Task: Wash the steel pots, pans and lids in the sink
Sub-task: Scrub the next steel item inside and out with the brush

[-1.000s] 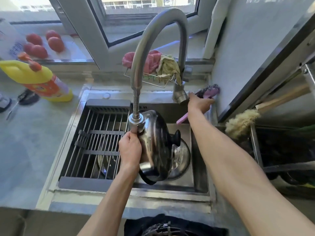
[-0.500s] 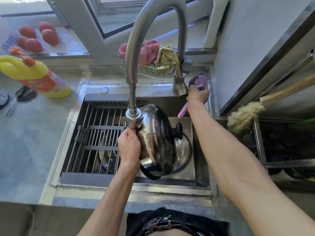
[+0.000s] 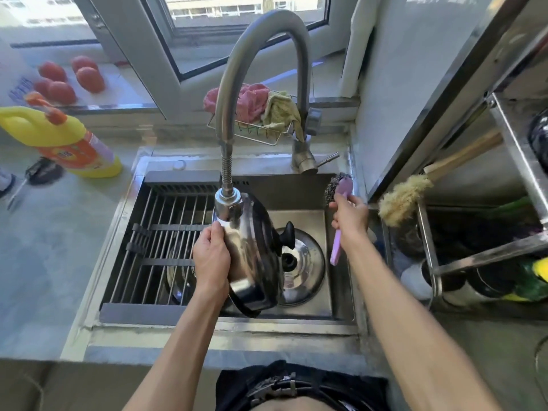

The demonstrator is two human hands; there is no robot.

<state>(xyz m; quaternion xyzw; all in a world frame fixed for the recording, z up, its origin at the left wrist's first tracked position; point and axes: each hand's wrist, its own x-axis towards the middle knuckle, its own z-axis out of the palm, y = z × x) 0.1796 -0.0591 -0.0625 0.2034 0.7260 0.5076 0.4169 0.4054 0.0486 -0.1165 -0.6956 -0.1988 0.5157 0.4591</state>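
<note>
head view looks down into a steel sink (image 3: 341,295) at the centre of the frame. left hand (image 3: 211,258) grips a steel lid (image 3: 252,253) by its rim, fingers curled round the edge — the lid stands tilted on edge over the sink, its black knob (image 3: 287,235) pointing right, just under the faucet's spray head (image 3: 227,201). right hand (image 3: 350,216), at centre right, is clenched round the pink handle of a scrub brush (image 3: 341,200), whose dark wire head points up toward the sink's back corner. a second lid (image 3: 302,268) lies flat in the basin below, and a pot (image 3: 178,274) shows under the drying rack (image 3: 166,229) covering the sink's left half. upper left of the frame: a yellow detergent bottle (image 3: 65,140) on the counter and tomatoes (image 3: 68,78) on the sill. cloths (image 3: 261,105) sit in a wire basket behind the faucet.
</note>
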